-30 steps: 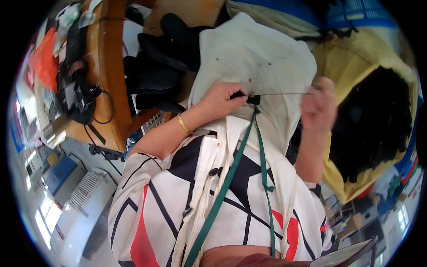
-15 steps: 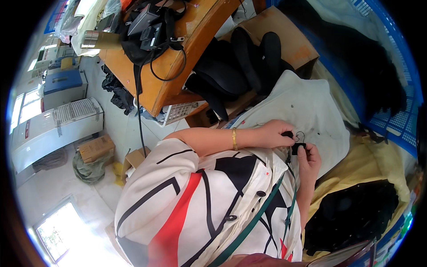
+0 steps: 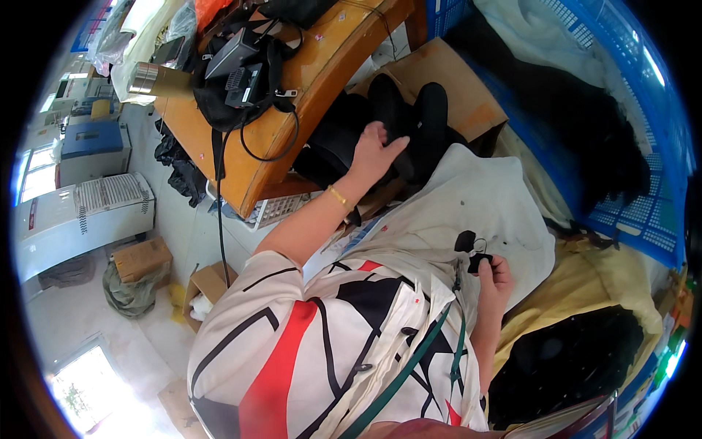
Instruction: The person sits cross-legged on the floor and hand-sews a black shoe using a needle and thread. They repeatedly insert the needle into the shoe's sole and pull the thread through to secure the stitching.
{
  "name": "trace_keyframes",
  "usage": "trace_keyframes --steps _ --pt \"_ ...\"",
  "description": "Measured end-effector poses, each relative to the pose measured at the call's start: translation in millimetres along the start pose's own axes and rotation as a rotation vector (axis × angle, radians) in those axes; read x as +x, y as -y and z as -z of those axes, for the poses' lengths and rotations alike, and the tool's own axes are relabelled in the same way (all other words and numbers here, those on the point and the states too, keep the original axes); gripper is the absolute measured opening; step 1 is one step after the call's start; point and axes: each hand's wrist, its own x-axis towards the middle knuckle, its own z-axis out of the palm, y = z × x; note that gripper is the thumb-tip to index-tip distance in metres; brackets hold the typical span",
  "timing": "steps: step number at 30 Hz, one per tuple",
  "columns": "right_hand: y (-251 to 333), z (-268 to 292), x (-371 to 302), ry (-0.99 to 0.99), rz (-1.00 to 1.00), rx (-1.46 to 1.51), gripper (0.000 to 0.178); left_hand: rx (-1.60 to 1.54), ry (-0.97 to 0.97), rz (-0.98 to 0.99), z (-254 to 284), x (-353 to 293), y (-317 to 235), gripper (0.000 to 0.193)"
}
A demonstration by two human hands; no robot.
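Observation:
My left hand point(image 3: 374, 155) reaches over the black padded pieces point(image 3: 430, 121) in a cardboard box point(image 3: 468, 88). Its thumb stands apart from the curled fingers, and I see nothing between them. Low over my lap, my right hand point(image 3: 496, 276) pinches a small black piece point(image 3: 478, 262) between thumb and fingers. Beside it is another small dark piece point(image 3: 465, 241), with a thin wire-like loop point(image 3: 480, 245) close by. Both are over a white cloth point(image 3: 504, 197) spread across my lap. A green cord point(image 3: 409, 358) runs down my front towards them.
A wooden table point(image 3: 314, 80) at the upper left bears a black bag point(image 3: 219, 106) and a steel flask point(image 3: 164, 80). Blue plastic crates point(image 3: 662, 212) stand at the right. Below them, a yellow sack point(image 3: 585, 285) holds dark material. A white basket point(image 3: 278, 212) sits under the table.
My left hand has left the small dark piece near my right hand and moved up and left to the black padded pieces. My right hand keeps its pinch. The whole view has shifted slightly.

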Motion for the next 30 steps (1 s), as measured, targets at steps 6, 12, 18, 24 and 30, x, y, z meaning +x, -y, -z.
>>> trace_keyframes --steps 6,12,18,24,30 --pt "0.4 -2.8 -4.7 -0.009 0.009 -0.022 0.011 0.245 -0.111 0.16 -31.2 42.6 3.5 0.092" --pt "-3.5 1.9 -12.3 -0.039 0.014 0.021 0.01 0.06 -0.207 0.194 -29.4 51.3 3.2 0.072" --pt "4.2 9.2 -13.8 -0.096 0.025 0.076 0.011 -0.313 0.09 -0.13 17.8 21.3 -65.7 0.053" --pt "13.9 24.6 -9.3 -0.263 0.047 0.258 0.013 -0.803 1.1 0.37 3.1 -30.8 -105.7 0.053" --pt "-15.5 39.7 -15.1 -0.32 0.068 0.411 0.014 0.153 0.877 -0.453 -28.7 -78.2 -110.3 0.04"
